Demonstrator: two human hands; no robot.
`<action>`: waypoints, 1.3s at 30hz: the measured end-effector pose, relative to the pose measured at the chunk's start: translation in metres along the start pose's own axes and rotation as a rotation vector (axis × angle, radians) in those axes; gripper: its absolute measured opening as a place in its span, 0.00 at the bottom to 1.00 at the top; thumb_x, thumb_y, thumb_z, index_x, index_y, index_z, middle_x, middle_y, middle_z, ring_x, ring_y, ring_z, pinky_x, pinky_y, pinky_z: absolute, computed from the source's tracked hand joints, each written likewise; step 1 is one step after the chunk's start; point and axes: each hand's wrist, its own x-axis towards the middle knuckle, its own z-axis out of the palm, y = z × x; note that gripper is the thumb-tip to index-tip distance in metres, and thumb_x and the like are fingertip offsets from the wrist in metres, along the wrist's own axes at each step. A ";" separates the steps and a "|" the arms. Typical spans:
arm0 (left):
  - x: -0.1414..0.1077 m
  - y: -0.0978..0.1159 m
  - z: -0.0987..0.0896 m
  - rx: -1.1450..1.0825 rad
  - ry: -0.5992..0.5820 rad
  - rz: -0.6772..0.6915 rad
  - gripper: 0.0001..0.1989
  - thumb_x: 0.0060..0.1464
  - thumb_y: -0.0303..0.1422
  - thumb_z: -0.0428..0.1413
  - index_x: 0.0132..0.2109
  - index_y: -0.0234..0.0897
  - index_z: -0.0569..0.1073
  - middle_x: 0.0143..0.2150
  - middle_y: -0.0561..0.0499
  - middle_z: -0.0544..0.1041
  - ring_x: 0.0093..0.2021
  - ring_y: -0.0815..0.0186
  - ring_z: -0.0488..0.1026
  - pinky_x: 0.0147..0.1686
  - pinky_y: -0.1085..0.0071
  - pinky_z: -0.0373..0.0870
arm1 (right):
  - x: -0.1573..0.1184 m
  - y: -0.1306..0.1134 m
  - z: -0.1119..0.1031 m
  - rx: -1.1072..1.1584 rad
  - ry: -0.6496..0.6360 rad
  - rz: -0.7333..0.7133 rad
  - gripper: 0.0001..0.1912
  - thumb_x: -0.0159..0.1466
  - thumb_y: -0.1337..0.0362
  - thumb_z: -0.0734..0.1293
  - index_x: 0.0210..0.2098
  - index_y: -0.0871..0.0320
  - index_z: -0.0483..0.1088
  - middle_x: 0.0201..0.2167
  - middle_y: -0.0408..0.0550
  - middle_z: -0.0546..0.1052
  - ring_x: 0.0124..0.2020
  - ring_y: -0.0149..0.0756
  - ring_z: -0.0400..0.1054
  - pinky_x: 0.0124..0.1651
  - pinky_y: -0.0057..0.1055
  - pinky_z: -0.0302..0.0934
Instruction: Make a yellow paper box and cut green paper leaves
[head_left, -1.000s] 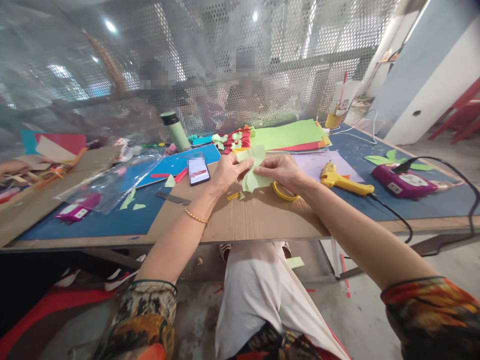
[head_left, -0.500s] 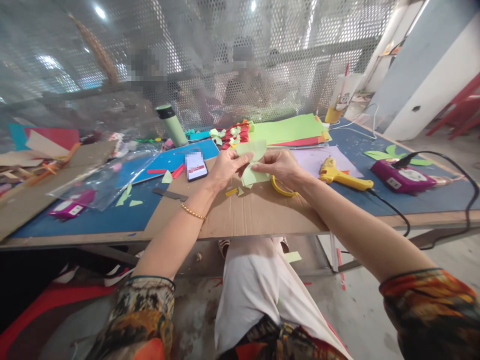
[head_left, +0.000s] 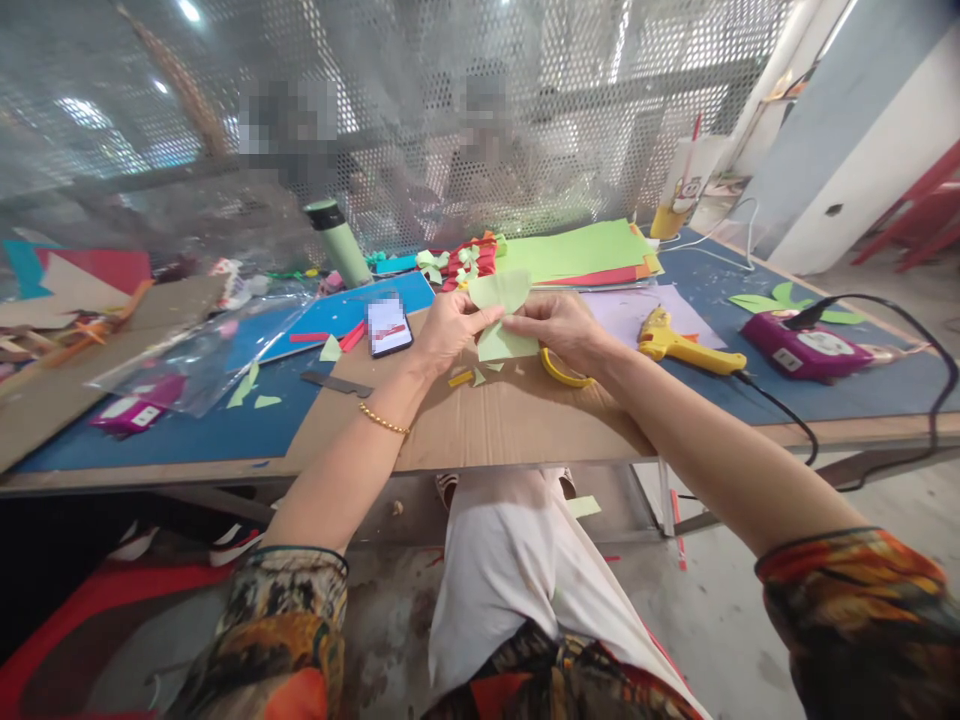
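Note:
Between my two hands is a pale green piece of paper [head_left: 501, 290], held up over a cardboard sheet [head_left: 487, 430]. My left hand [head_left: 451, 325] pinches its left side between thumb and fingers. From the right, my right hand [head_left: 553, 325] grips the same paper, thumb tip close to the left thumb. The paper's lower part hangs below the thumbs. Under my right hand lie yellow scissor handles [head_left: 564, 370]; their blades are hidden. Small green scraps [head_left: 480, 377] and a short yellow strip [head_left: 460, 379] rest on the cardboard below the paper.
Left of my hands lie a phone [head_left: 389, 325] and a dark flat blade [head_left: 336, 383]. A yellow glue gun [head_left: 686, 345] and a purple power box [head_left: 806, 345] with a black cord are on the right. Behind are green paper sheets [head_left: 574, 253] and a flask [head_left: 339, 245].
The green paper has turned a little in my hands, so its lower part looks flatter and broader. Both hands stay in nearly the same place, and the view has shifted slightly.

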 end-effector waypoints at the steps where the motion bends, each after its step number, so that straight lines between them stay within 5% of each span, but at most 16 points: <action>1: 0.000 0.001 -0.001 -0.001 0.000 -0.006 0.15 0.49 0.38 0.77 0.33 0.33 0.82 0.30 0.49 0.84 0.30 0.67 0.78 0.35 0.70 0.78 | 0.000 -0.001 0.000 -0.001 0.002 -0.016 0.38 0.45 0.27 0.81 0.22 0.55 0.70 0.21 0.42 0.71 0.25 0.30 0.63 0.26 0.29 0.56; 4: 0.000 0.004 -0.002 0.019 0.013 -0.009 0.14 0.49 0.38 0.76 0.33 0.33 0.82 0.30 0.49 0.84 0.30 0.68 0.77 0.36 0.70 0.78 | -0.002 -0.004 -0.001 -0.009 0.030 -0.064 0.40 0.52 0.22 0.75 0.22 0.55 0.69 0.21 0.43 0.70 0.24 0.30 0.62 0.26 0.29 0.57; 13: -0.001 0.006 0.000 0.088 0.035 -0.027 0.14 0.49 0.36 0.73 0.27 0.34 0.79 0.26 0.50 0.81 0.30 0.67 0.76 0.32 0.72 0.75 | 0.003 -0.002 -0.005 -0.164 0.062 -0.094 0.34 0.54 0.34 0.80 0.19 0.56 0.69 0.17 0.40 0.67 0.21 0.27 0.58 0.24 0.28 0.52; 27: -0.001 0.002 0.001 0.046 0.019 -0.018 0.16 0.51 0.40 0.75 0.32 0.33 0.79 0.30 0.50 0.82 0.32 0.66 0.78 0.36 0.70 0.77 | -0.002 -0.006 -0.006 -0.379 0.077 -0.215 0.33 0.68 0.36 0.70 0.20 0.54 0.62 0.19 0.41 0.65 0.24 0.29 0.56 0.28 0.31 0.47; 32: 0.002 0.001 -0.001 0.098 0.103 0.013 0.14 0.52 0.37 0.73 0.32 0.33 0.79 0.30 0.50 0.82 0.32 0.68 0.75 0.33 0.73 0.72 | -0.002 -0.005 -0.004 -0.296 0.052 -0.143 0.26 0.61 0.47 0.79 0.21 0.54 0.65 0.20 0.40 0.67 0.24 0.29 0.65 0.27 0.29 0.55; 39: 0.000 0.003 0.000 0.057 0.054 0.002 0.12 0.53 0.37 0.72 0.33 0.34 0.80 0.32 0.49 0.84 0.33 0.68 0.76 0.35 0.73 0.74 | 0.004 0.004 -0.007 -0.178 0.044 -0.133 0.26 0.57 0.51 0.82 0.19 0.55 0.65 0.20 0.39 0.66 0.24 0.27 0.64 0.26 0.27 0.62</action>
